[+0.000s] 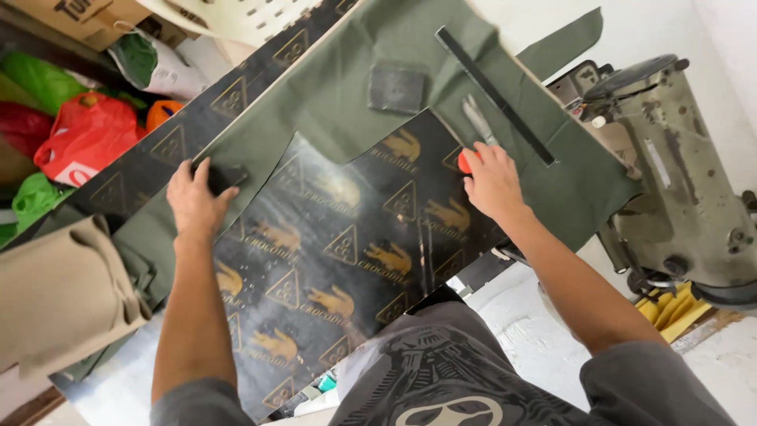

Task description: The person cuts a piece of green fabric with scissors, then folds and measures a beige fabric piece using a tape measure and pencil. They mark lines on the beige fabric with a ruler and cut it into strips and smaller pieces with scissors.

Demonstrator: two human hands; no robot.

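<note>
A dark green cloth lies spread over a black board printed with gold crocodile shapes and triangles. My left hand rests at the cloth's near-left edge, fingers on a small dark block. My right hand presses on the cloth's right part, its fingers over a red-orange scissor handle; the metal blades point away from me. A long dark ruler lies diagonally just beyond that hand. A dark square block sits on the cloth further off.
An old grey sewing machine stands at the right. Folded tan fabric lies at the left, with red and green plastic bags behind it. A cardboard box and a white perforated basket are at the top.
</note>
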